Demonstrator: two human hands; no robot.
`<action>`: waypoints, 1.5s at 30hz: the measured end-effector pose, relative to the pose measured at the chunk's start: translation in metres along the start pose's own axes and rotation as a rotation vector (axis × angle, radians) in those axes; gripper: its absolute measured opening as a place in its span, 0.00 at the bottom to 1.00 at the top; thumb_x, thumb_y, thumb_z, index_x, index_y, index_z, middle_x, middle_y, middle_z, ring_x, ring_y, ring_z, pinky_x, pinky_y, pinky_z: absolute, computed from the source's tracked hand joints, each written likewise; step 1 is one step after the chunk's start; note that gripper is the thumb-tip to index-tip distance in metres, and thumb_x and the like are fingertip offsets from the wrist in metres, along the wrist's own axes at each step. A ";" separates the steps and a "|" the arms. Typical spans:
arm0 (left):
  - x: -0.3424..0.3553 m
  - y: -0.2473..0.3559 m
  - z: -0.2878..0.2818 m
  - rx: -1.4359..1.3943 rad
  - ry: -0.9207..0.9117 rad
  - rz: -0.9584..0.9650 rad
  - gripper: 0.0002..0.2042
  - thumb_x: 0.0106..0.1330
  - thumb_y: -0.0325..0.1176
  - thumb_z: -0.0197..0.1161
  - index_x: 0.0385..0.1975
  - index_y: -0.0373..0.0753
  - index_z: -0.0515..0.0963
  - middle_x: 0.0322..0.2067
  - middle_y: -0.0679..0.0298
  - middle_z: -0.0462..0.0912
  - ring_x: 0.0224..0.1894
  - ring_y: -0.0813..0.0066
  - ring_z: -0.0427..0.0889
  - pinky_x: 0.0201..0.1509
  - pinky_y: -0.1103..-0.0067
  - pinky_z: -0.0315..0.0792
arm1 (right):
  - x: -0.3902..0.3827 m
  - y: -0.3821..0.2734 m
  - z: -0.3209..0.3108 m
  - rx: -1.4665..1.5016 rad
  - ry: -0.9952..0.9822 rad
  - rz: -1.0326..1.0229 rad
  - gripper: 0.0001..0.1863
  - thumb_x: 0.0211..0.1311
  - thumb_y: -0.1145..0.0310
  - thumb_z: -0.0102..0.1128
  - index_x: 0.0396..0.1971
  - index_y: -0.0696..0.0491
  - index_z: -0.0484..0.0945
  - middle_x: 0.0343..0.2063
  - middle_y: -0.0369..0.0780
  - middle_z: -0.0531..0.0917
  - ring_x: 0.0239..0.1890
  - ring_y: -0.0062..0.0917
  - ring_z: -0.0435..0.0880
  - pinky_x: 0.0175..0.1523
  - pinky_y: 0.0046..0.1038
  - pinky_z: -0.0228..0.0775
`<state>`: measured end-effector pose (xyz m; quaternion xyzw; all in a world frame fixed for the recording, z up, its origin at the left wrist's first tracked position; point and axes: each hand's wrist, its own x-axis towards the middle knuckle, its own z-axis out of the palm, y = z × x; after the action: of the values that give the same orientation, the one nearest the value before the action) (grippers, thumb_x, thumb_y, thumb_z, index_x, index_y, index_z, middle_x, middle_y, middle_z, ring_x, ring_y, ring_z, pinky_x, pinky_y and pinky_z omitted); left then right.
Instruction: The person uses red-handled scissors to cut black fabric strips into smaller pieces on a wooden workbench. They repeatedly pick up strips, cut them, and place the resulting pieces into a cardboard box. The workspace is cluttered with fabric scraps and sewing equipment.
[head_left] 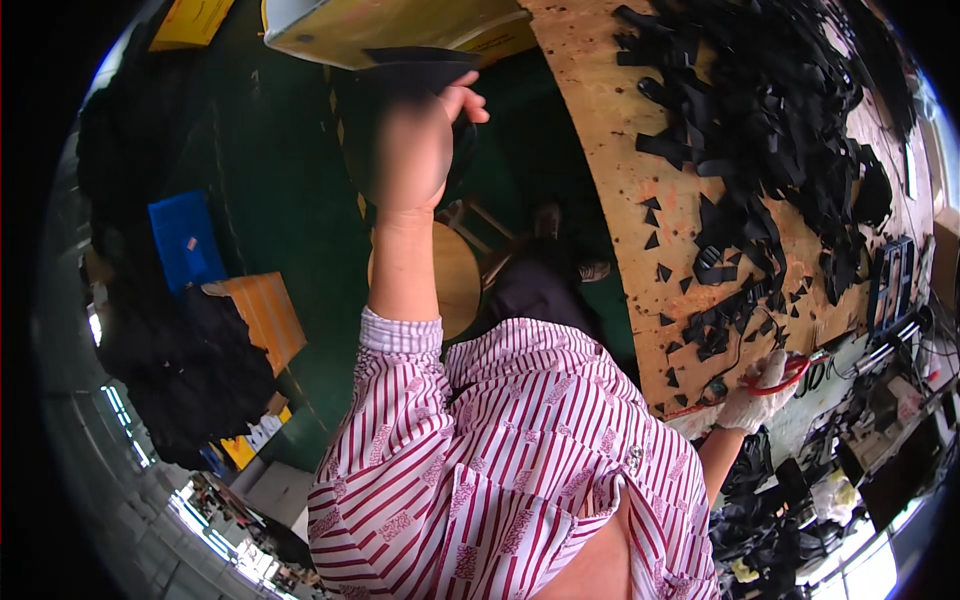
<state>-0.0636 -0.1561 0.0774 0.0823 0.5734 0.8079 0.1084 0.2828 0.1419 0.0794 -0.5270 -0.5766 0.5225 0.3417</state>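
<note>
My left hand (430,130) is raised at upper centre, partly blurred, with its fingers curled by a dark fabric piece (415,70) that it holds below the rim of a yellow-and-grey container (400,25). My right hand (757,403), in a white knitted glove, grips red-handled scissors (788,373) at the near edge of the wooden worktable (650,330). Loose black strips and small cut triangles (760,120) lie heaped over that table.
A round wooden stool (455,285) stands below my left arm on the green floor. A blue board (187,240), a cardboard box (265,315) and piled dark fabric (185,380) are at the left. Black scraps and clutter (760,520) fill the lower right.
</note>
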 end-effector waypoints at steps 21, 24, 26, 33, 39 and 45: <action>-0.016 -0.062 -0.035 0.547 -0.072 0.078 0.10 0.62 0.22 0.54 0.39 0.36 0.80 0.22 0.71 0.72 0.26 0.86 0.69 0.31 0.86 0.66 | 0.006 0.007 0.033 -0.052 -0.010 -0.039 0.14 0.57 0.61 0.60 0.34 0.51 0.66 0.18 0.30 0.67 0.16 0.14 0.66 0.17 0.15 0.56; -0.019 -0.103 -0.032 0.220 -0.004 -0.227 0.09 0.65 0.32 0.56 0.37 0.34 0.79 0.18 0.69 0.72 0.18 0.86 0.69 0.30 0.86 0.66 | 0.013 0.008 0.015 -0.067 0.016 -0.083 0.18 0.55 0.59 0.61 0.38 0.52 0.67 0.18 0.31 0.67 0.16 0.13 0.65 0.17 0.15 0.55; -0.020 -0.147 -0.040 0.296 -0.029 -0.277 0.12 0.66 0.38 0.57 0.35 0.34 0.78 0.14 0.70 0.72 0.17 0.85 0.70 0.28 0.86 0.66 | 0.012 0.004 0.018 -0.057 0.099 -0.161 0.17 0.56 0.59 0.61 0.36 0.53 0.68 0.16 0.31 0.66 0.15 0.15 0.64 0.16 0.16 0.53; -0.039 -0.280 -0.060 0.719 -0.085 -0.667 0.18 0.53 0.38 0.65 0.39 0.31 0.77 0.24 0.51 0.80 0.24 0.63 0.82 0.33 0.71 0.74 | 0.062 0.063 -0.025 -0.177 0.225 0.064 0.14 0.61 0.58 0.53 0.43 0.49 0.68 0.28 0.34 0.72 0.26 0.19 0.72 0.25 0.21 0.61; -0.054 -0.399 -0.088 1.147 -0.411 -0.510 0.13 0.50 0.29 0.59 0.37 0.37 0.79 0.37 0.53 0.80 0.43 0.56 0.78 0.48 0.66 0.71 | 0.068 0.094 0.003 -0.056 0.449 0.220 0.17 0.62 0.57 0.51 0.48 0.46 0.68 0.35 0.35 0.74 0.33 0.21 0.73 0.30 0.24 0.64; -0.066 -0.532 -0.096 1.293 -0.681 -0.515 0.08 0.52 0.29 0.56 0.29 0.40 0.81 0.35 0.54 0.81 0.41 0.58 0.80 0.42 0.67 0.73 | 0.087 0.111 -0.043 -0.108 0.439 0.052 0.13 0.55 0.58 0.61 0.37 0.41 0.69 0.17 0.28 0.69 0.18 0.16 0.67 0.22 0.19 0.59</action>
<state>0.0180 -0.0914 -0.4569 0.2370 0.8672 0.1922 0.3936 0.3327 0.2251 -0.0320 -0.6605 -0.5016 0.3722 0.4166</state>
